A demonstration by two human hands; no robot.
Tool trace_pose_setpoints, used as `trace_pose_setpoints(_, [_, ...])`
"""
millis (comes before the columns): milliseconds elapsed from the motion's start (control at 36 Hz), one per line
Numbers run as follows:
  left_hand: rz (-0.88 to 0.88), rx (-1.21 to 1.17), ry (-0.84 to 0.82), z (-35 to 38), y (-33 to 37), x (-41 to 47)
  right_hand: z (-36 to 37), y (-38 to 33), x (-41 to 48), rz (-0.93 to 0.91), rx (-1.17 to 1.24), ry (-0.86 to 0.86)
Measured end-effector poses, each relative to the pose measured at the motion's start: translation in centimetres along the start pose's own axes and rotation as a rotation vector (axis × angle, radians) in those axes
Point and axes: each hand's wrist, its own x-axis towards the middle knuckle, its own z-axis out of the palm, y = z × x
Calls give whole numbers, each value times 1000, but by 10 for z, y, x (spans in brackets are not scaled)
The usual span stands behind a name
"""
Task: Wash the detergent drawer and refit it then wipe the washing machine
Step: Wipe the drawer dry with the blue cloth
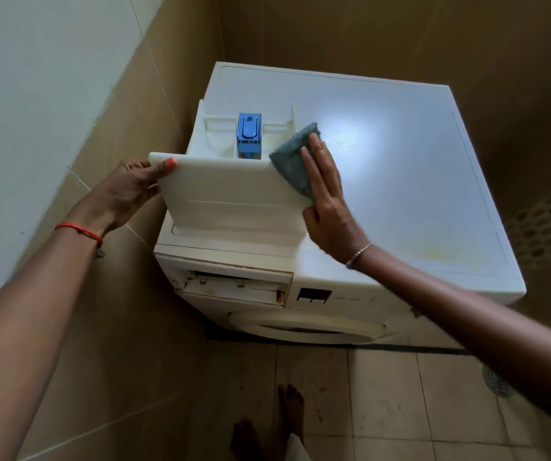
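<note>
The white detergent drawer (230,191) rests on top of the white washing machine (400,181), its front panel facing me and a blue insert (249,134) in its middle compartment. My left hand (134,191) grips the panel's left edge. My right hand (325,191) presses a grey-blue cloth (292,158) flat against the drawer's right side. The empty drawer slot (234,286) gapes open at the machine's front upper left.
Beige tiled walls close in on the left and behind the machine. The round door (307,326) shows below the slot. My bare feet (267,424) stand on the tiled floor, with a drain (497,382) at the right.
</note>
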Motion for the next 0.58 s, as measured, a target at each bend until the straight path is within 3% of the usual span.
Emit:
trace_pose_setpoints(139, [-21,12,32,-1,-1,-2,21,-32,8,377,338,249])
trace_pose_setpoints(278, [-25,26,54,1,-1,-2,34,-40,8,609,503,392])
trace_pose_setpoints(583, [-51,-22,113,9,1,-9,52,-28,-29,838,554,153])
